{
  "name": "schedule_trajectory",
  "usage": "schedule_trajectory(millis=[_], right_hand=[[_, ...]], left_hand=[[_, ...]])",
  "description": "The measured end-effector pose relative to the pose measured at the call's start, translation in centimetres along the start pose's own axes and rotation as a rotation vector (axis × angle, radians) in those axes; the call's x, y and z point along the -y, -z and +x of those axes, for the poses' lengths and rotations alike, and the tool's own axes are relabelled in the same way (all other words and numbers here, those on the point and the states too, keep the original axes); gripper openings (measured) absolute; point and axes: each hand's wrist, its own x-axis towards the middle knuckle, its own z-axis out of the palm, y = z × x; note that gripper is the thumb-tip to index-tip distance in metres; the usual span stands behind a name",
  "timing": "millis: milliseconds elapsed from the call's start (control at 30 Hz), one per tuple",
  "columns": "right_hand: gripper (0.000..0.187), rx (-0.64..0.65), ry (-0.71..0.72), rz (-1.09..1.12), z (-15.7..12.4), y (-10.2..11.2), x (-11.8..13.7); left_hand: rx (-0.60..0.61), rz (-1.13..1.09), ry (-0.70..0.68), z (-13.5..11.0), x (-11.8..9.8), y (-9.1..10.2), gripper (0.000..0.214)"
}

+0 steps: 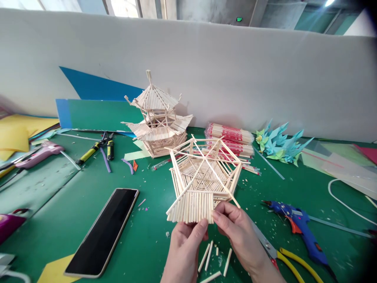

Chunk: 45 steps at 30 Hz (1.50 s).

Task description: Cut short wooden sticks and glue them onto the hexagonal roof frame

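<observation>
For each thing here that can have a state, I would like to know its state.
Stick frame: near roof panel mostly covered with sticks
Left hand: pinching the panel's near edge
Right hand: pinching at the panel's right end
Stick pagoda: upright, roofed
Phone: face up, screen dark
Scissors: handles spread, blades partly hidden
Blue glue gun: lying down
Stick packs: plastic-wrapped
Cut sticks: loose

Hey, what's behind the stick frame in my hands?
Behind the stick frame, a stick pagoda stands to the left and red-wrapped stick bundles lie to the right. The frame partly covers the bundles' lower left; what its sticks hide there can't be seen.
</observation>
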Motion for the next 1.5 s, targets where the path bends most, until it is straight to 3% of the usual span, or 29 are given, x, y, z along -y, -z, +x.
schedule_trajectory(millis=[633, 1067, 1500], right_hand=[[0.026, -0.011, 0.017, -0.043, -0.28, -0.28, 0.3], [0.028, -0.011, 0.027, -0.079, -0.26, -0.22, 0.49], [0.025, 0.021, -0.014, 0.03, -0.21, -0.05, 0.24]], left_hand=[[0.008, 0.022, -0.007, -0.42, -0.47, -0.71, 0.006], [0.002, 0.021, -0.016, -0.32, -0.39, -0.81, 0.011], [-0.006, 0.031, -0.002, -0.34, -0.47, -0.74, 0.014]])
